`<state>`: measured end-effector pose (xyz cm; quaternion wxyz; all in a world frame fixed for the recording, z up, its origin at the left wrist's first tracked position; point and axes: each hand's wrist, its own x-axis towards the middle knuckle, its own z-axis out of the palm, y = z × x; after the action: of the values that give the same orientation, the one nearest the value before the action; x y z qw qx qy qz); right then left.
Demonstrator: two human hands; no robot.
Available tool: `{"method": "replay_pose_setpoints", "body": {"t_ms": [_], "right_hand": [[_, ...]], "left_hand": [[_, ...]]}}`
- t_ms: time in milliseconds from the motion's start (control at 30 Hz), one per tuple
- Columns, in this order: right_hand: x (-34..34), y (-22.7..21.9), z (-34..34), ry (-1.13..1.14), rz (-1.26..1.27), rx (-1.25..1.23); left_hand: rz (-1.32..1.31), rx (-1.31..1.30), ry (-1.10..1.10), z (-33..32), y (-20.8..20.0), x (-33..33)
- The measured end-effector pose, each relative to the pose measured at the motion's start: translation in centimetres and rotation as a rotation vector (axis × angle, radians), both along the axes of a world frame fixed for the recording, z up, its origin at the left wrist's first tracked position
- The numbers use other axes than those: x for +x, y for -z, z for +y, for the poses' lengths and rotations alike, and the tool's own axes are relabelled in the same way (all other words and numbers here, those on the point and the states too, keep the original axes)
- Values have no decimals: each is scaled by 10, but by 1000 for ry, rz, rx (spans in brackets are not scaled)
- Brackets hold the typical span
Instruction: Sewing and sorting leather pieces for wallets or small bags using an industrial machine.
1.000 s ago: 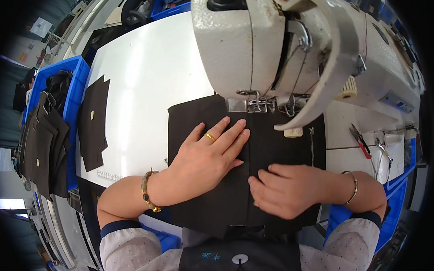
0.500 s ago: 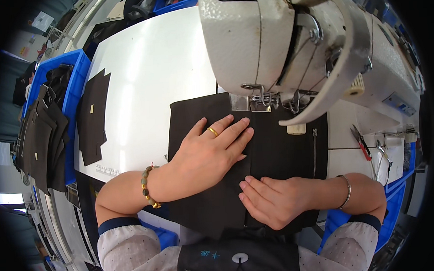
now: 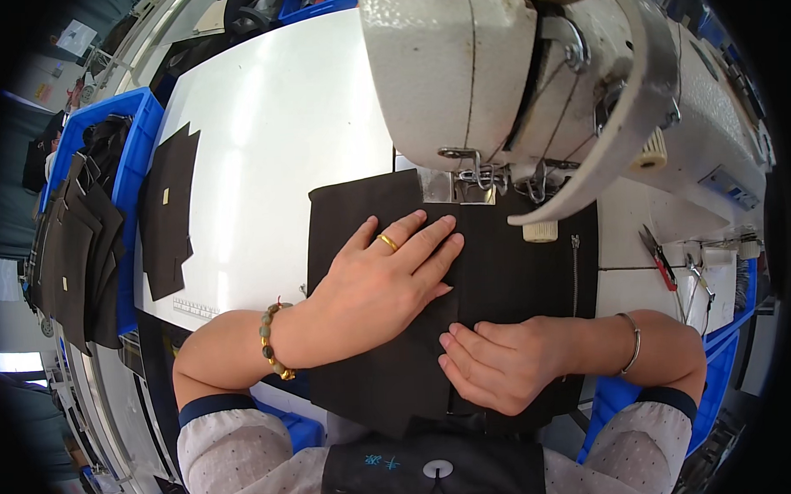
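Pressing left hand (image 3: 384,282) flat, fingers spread, on black fabric (image 3: 501,269) lying just below sewing machine (image 3: 511,77) foot. Right hand (image 3: 504,361) curling loosely, fingertips pinning fabric's near edge. Not gripping anything.

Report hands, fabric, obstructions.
Left hand flat on dark fabric. Right hand pressing its near fold. Fabric under presser foot. Nothing in the way.

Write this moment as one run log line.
left hand: flat on fabric | right hand: on fabric edge | sewing machine: behind
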<state>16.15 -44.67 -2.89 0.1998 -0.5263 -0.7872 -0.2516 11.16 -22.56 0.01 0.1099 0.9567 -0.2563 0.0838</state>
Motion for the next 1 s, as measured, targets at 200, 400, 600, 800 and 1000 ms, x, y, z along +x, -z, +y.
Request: {"method": "replay_pose_setpoints", "body": {"t_ms": [200, 400, 600, 800, 1000], "right_hand": [[1, -1, 0, -8, 12, -10], [2, -1, 0, -11, 20, 2], [1, -1, 1, 16, 27, 10], [1, -4, -2, 7, -4, -53], [17, -9, -5, 460, 138, 7]], "left_hand": [[-7, 7, -4, 0, 0, -1], [-11, 31, -12, -1, 1, -1], [15, 48, -17, -2, 1, -3], [14, 91, -10, -2, 1, -3], [53, 117, -19, -2, -2, -4]]}}
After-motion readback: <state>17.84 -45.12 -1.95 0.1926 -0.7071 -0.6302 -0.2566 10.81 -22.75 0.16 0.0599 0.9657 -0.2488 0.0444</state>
